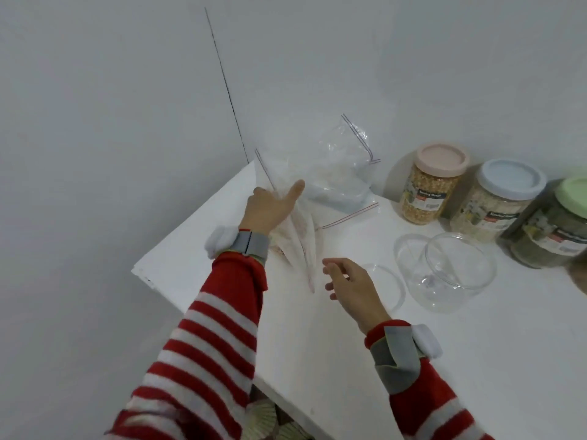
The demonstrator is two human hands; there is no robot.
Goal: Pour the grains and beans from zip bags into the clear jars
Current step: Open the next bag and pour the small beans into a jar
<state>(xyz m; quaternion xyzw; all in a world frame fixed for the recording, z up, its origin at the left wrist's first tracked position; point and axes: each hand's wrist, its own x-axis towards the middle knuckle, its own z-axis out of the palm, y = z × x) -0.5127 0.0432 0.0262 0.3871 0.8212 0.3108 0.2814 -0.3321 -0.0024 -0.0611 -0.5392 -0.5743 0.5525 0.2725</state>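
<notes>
Head view, left hand [270, 208] gripping zip bag [301, 246], jar labels [424, 200] (unreadable)

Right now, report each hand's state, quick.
Left hand: closed on a zip bag, holding it up.
Right hand: open, empty, close beside the bag.
</notes>
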